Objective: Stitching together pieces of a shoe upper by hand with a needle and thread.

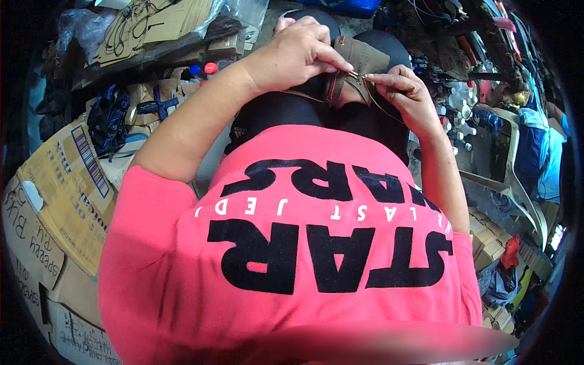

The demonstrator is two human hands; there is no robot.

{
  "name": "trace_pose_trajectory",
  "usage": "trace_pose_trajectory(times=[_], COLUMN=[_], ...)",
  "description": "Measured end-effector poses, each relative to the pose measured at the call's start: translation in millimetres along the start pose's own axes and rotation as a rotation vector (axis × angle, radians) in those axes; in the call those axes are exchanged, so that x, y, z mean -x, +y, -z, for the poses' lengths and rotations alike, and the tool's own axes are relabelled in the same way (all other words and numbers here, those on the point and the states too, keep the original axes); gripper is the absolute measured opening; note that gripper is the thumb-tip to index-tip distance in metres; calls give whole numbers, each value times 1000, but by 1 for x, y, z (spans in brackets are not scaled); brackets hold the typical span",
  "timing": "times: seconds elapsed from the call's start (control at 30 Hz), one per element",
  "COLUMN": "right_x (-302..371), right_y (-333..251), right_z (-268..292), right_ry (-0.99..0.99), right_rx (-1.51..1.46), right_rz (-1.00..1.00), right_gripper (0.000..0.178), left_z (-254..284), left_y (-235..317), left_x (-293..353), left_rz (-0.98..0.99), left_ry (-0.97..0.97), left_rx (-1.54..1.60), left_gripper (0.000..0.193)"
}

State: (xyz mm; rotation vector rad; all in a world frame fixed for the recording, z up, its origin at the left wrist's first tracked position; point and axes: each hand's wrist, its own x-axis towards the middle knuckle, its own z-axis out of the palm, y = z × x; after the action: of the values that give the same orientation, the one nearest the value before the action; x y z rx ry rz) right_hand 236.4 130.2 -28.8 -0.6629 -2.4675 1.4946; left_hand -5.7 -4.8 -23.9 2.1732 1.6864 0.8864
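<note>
A brown leather piece (368, 59), with rows of small holes or stitches and a reddish edge, lies across my dark-clad knees. It looks like a shoe upper, though my hands cover part of it. My left hand (298, 53) reaches over from the left, thumb and forefinger pinched on the end of a thin lace at the leather. Close by on the right, my right hand (401, 88) pinches the same brown lace (383, 111), which loops down beneath its fingers. The two sets of fingertips almost meet.
Flattened cardboard (73, 188) is piled at the left, with dark blue straps (109, 118) beside it. Red and blue bottle caps (210, 68) show behind my left forearm. At right stand a pale curved frame (517, 176) and several small white bottles (459, 112).
</note>
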Motion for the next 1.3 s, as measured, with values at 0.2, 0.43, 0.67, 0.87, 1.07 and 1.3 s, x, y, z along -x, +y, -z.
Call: trace_pose_trajectory(times=[0.2, 0.43, 0.67, 0.87, 1.07, 1.3], right_x=[-6, -5, 6, 6, -3, -8], right_y=[8, 5, -5, -7, -12, -1], right_z=[-6, -6, -22, -34, -38, -18], right_ry=[70, 85, 231, 289, 300, 283], right_rx=[30, 184, 351, 345, 162, 99], right_rz=[74, 111, 33, -7, -106, 52], right_gripper=[34, 26, 30, 25, 17, 14], left_z=[-9, -13, -11, -17, -27, -19], left_y=[-23, -25, -15, 7, 11, -9], left_x=[-14, -24, -7, -8, -13, -16], left_rz=[-7, -10, 142, 330, 372, 117], left_ry=[-63, -123, -129, -125, -72, 68], left_rx=[217, 139, 130, 71, 93, 131], left_gripper=[24, 22, 30, 24, 16, 9])
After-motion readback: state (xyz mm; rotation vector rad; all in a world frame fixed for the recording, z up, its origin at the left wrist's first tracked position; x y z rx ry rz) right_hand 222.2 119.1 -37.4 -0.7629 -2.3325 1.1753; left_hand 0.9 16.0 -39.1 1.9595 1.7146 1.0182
